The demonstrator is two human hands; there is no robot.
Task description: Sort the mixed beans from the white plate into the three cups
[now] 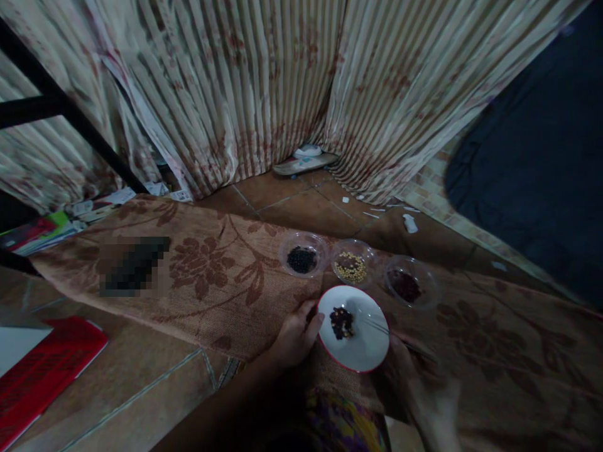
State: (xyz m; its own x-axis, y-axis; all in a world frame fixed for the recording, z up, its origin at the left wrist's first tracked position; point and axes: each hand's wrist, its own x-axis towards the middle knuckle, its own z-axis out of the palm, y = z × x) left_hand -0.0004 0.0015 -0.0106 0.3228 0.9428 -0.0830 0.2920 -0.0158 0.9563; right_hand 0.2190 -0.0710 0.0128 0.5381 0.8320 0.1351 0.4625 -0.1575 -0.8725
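- Nearest, at the bottom edge, shows a patch of multicoloured patterned fabric point(346, 414).
- The left hand point(298, 334) grips the side of a red-rimmed white bowl point(365, 355), its thumb at the rim; the bowl tilts toward the viewer.
- The right hand point(424, 383), blurred by motion, grasps a thin utensil point(377, 325) that reaches over the bowl's right rim into it; whether this is chopsticks or tweezers cannot be told.
- A small heap of mixed dark and pale beans point(342, 322) lies in the bowl, left of the utensil.
- Just beyond stand three clear plastic bowls in a row: the left one with black beans point(302, 259), the middle one with yellow beans point(351, 269), the right one with dark red beans point(406, 287).
- All three rest on a brown floral cloth point(268, 314), where a pixelated dark object point(135, 267) lies well to the left.
- At lower left, a red-and-white item point(70, 345) is on the tiled floor point(141, 376).
- Farther back, white scraps point(410, 223) lie on the floor before striped curtains point(264, 81); dark blue fabric point(541, 144) hangs at right.
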